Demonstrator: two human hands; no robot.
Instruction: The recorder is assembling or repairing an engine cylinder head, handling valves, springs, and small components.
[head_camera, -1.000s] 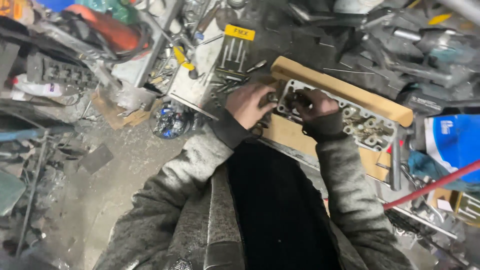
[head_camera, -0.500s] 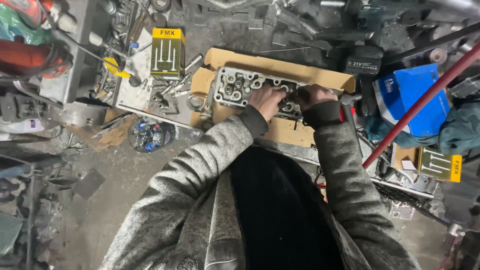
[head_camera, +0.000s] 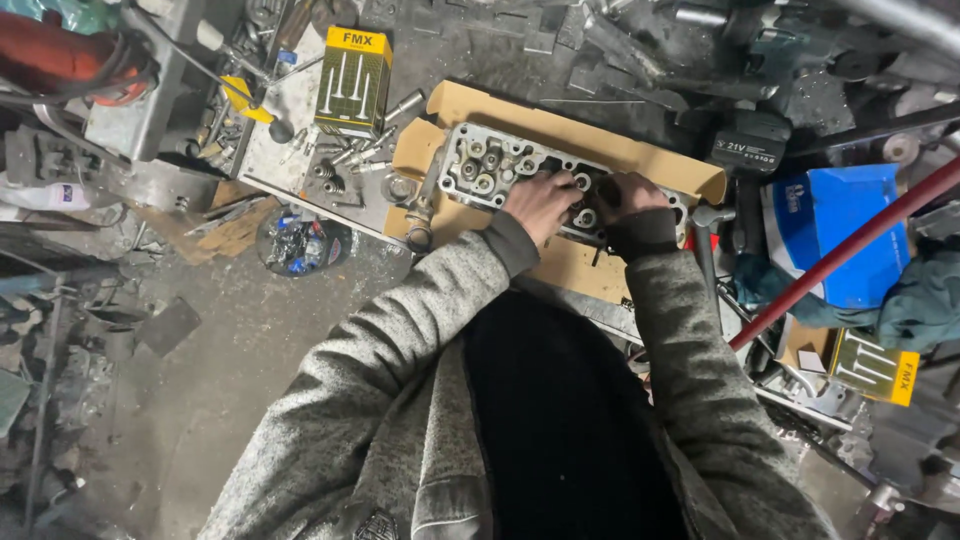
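A cluttered grey metal workbench (head_camera: 600, 60) carries a flat sheet of tan cardboard (head_camera: 570, 265) near its front edge, and a grey cast-metal cylinder head (head_camera: 480, 165) lies along that sheet. Toward the bench's left end stands a yellow-and-black carton (head_camera: 352, 80) with loose valve springs (head_camera: 330, 172) scattered just in front of it. At the right end sits a blue plastic box (head_camera: 845, 235), near a black battery pack (head_camera: 750, 150).

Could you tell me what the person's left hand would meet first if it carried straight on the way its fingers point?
Probably the right hand: the left hand already rests on the grey cylinder head, fingers aimed across it; depth is unclear.
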